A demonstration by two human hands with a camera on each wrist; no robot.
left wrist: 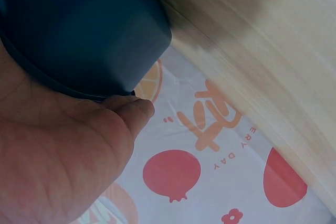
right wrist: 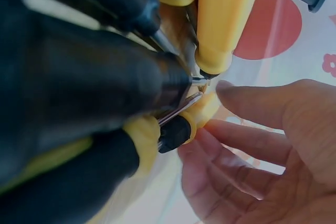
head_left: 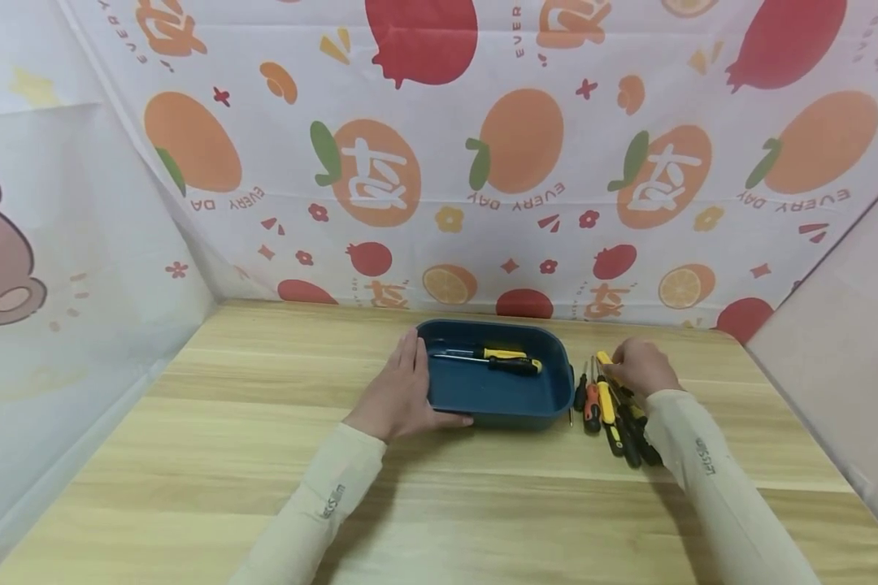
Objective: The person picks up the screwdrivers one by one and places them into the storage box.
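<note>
A dark blue rectangular tub (head_left: 497, 418) stands on the table, with a yellow-and-black screwdriver (head_left: 505, 353) and a black-handled screwdriver (head_left: 514, 366) lying in it. My left hand (head_left: 402, 398) rests against the tub's left end, its fingers extended along the rim and its thumb along the front wall. Right of the tub lies a pile of screwdrivers (head_left: 606, 406) with black, yellow and red handles. At the pile's far side, my right hand (head_left: 642, 367) pinches the yellow end of a yellow-and-black screwdriver (right wrist: 205, 109) between thumb and fingers.
The wood-grain table (head_left: 263, 455) meets a fruit-printed cloth (head_left: 446, 162) at its back edge. A pale wall (head_left: 834, 341) rises on the right, and a bear-printed sheet (head_left: 80, 325) hangs on the left.
</note>
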